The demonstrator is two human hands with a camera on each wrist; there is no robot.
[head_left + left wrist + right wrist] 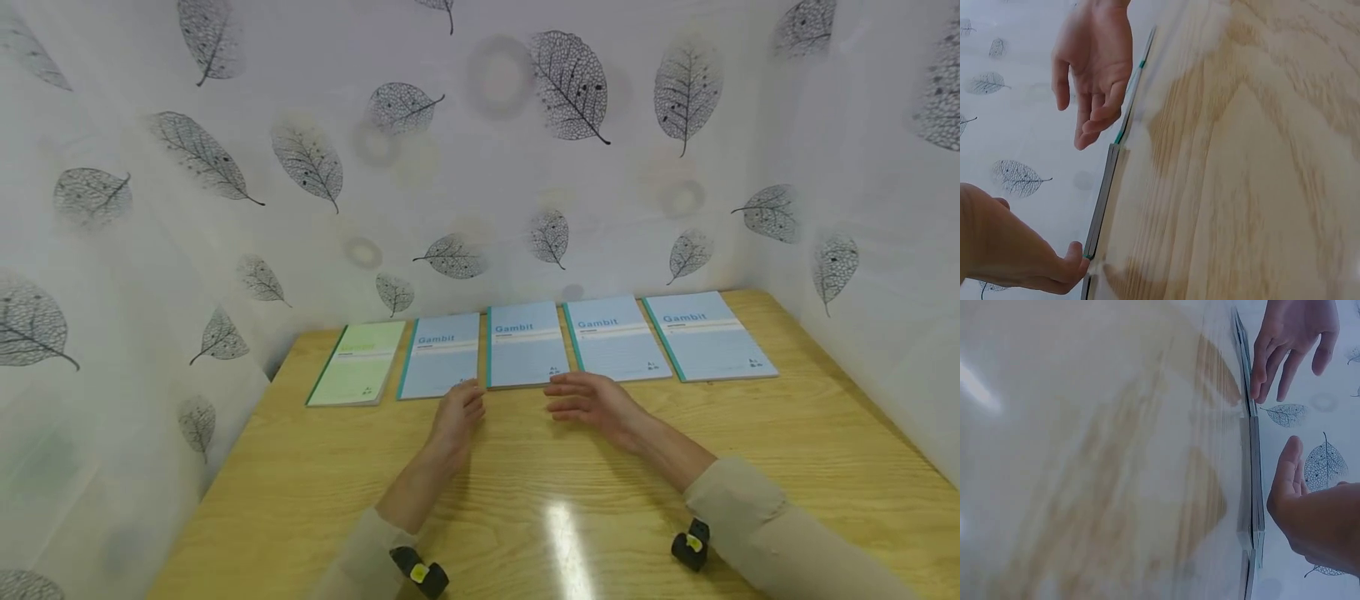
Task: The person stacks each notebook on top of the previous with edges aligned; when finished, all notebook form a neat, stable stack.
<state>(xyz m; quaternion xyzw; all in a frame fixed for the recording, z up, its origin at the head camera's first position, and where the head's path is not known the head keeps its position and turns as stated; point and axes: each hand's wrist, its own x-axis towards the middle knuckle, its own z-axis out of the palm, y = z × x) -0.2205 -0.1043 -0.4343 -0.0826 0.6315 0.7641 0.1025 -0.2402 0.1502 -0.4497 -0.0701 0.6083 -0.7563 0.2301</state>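
Observation:
A row of notebooks lies flat along the back of the table. Leftmost is a green notebook (357, 367); to its right come several blue ones marked "Gambit". My left hand (456, 421) is at the near right corner of the first blue notebook (437, 358), partly covering it, fingers loosely bent and holding nothing. My right hand (596, 407) hovers by the near edges of the middle blue notebook (527, 342) and the blue notebook right of it (617, 337), fingers extended and apart from the thumb. Whether either hand touches a notebook, I cannot tell.
Another blue notebook (708, 337) lies at the right end of the row. Light wood tabletop (510, 492) extends in front of the notebooks, with a bright reflection near its front. A white leaf-patterned curtain (495, 192) hangs close behind the table and along both sides.

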